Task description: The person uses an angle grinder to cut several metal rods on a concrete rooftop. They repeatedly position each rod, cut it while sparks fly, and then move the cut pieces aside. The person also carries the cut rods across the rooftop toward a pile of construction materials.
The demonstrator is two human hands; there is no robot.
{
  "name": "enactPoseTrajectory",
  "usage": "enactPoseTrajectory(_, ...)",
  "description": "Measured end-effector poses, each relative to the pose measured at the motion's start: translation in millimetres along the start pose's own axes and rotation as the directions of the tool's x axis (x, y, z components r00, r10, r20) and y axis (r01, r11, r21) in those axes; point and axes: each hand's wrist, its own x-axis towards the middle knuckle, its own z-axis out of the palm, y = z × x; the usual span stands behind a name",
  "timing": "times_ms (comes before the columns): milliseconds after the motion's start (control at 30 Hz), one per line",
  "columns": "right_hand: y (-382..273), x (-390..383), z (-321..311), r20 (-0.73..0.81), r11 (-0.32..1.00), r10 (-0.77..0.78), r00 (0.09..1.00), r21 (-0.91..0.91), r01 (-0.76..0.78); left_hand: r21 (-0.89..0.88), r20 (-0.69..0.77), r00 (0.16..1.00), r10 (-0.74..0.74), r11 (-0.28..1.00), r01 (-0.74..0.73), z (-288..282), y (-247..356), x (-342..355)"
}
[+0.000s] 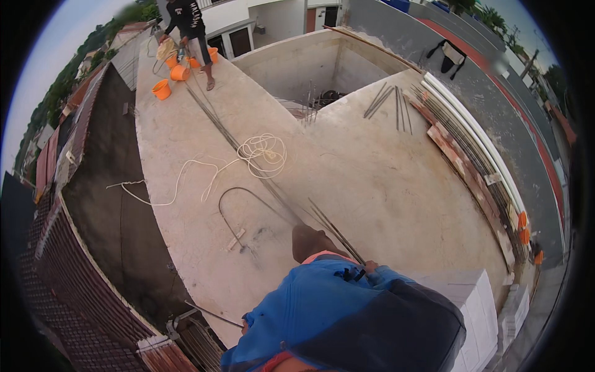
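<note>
My right hand [370, 266] is closed round thin steel rods [334, 230], which slant forward and left past my bare knee [313, 242]. Low on the left, my left hand [245, 325] shows only in part at the blue jacket's [310, 310] edge. It is closed on a dark thin metal rod [214, 314] that sticks out leftward over the roof edge. In front of me, a bent steel rod [232, 192] loops over the concrete, near a small wooden piece [236, 239]. Long straight rods [238, 147] run away from my knee toward the far left.
A coiled white cable [263, 156] lies mid-slab. A person [186, 28] stands far left beside orange buckets [161, 90]. Beyond is a walled opening [304, 68] with upright bars. Short rods [379, 101], white pipes [477, 133] and planks [465, 173] lie right; white blocks [474, 310] stand nearby.
</note>
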Motion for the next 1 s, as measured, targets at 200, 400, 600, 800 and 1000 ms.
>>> enactPoseTrajectory(200,76,-27,16,0.115,0.905,0.286,0.951,0.295,-0.308,0.248,0.103,0.992,0.072,0.964,-0.096,27,70,12)
enactPoseTrajectory(400,66,8,-29,0.144,0.874,0.224,0.964,0.408,-0.264,0.392,0.097,0.987,0.131,0.906,-0.159,75,160,12)
enactPoseTrajectory(600,83,126,-120,0.127,0.785,0.363,0.923,0.493,-0.376,0.498,0.212,0.950,0.229,0.811,-0.306,192,287,-24)
enactPoseTrajectory(800,200,282,-201,-0.039,0.945,0.171,0.985,0.288,-0.152,0.392,0.520,0.815,0.256,0.776,-0.494,380,461,-81)
enactPoseTrajectory(1000,147,309,-373,-0.149,0.888,0.266,0.952,0.421,-0.182,0.400,0.574,0.770,0.278,0.726,-0.560,500,593,-123)
